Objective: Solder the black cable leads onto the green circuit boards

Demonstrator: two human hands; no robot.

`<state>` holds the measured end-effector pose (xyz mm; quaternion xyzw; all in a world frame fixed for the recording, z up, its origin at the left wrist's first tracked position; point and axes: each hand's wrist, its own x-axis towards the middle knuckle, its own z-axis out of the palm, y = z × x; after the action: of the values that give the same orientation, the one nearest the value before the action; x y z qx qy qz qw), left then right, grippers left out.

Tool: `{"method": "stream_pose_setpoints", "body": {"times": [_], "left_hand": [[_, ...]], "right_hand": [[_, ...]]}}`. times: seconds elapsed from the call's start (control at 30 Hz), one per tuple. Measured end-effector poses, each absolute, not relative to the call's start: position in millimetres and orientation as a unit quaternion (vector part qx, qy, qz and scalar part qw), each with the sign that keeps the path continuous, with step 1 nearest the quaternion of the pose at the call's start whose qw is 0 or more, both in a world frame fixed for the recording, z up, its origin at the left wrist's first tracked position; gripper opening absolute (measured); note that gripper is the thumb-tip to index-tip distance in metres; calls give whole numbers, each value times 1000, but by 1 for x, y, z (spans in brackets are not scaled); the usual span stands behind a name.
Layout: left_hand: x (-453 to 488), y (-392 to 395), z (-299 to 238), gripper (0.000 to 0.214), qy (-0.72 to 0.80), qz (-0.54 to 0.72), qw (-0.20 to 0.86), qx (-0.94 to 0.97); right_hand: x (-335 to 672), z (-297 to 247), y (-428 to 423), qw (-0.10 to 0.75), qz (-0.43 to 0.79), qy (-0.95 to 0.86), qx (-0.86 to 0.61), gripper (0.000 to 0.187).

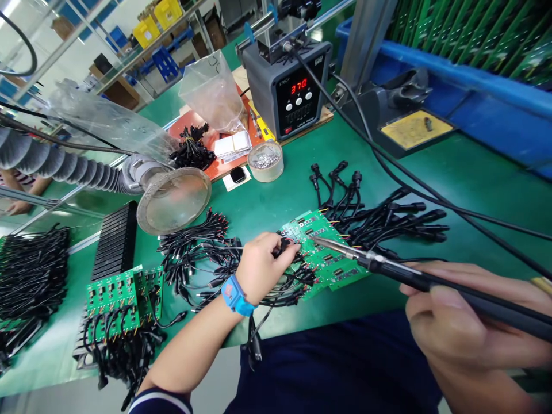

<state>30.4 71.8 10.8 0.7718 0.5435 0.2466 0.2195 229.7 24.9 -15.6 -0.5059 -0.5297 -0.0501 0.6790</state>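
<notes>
Left hand [261, 269], blue wrist strap [235, 294] at the wrist: fingers [291, 251] closed, pinching a black wire lead [282, 246] at the edge of a green circuit board [340, 270]. The board lies flat on the green-topped desk [267, 198], in front of the person.

Right hand [461, 325]: fingers [425, 299] closed around the black handle of a soldering iron [414, 276]. Its metal tip sits at the board's upper part, close to the pinched lead; contact cannot be told.

Black connector harnesses [388, 221] lie just beyond the board, more [198, 259] to its left. Farther left: a second populated board [114, 293] beside a black finned heat sink [116, 241]. Up the desk: a soldering station [287, 89] reading 370, and a fume extractor hood [175, 198].
</notes>
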Motion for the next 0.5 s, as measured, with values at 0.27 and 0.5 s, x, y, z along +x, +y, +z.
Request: {"method": "stream_pose_setpoints", "body": {"times": [0.27, 0.5], "left_hand": [[24, 83, 22, 15, 550, 248, 305, 737], [23, 83, 31, 31, 562, 260, 332, 712]], "right_hand": [[234, -19, 26, 670, -22, -528, -522, 22], [233, -18, 24, 691, 10, -510, -512, 3]]}}
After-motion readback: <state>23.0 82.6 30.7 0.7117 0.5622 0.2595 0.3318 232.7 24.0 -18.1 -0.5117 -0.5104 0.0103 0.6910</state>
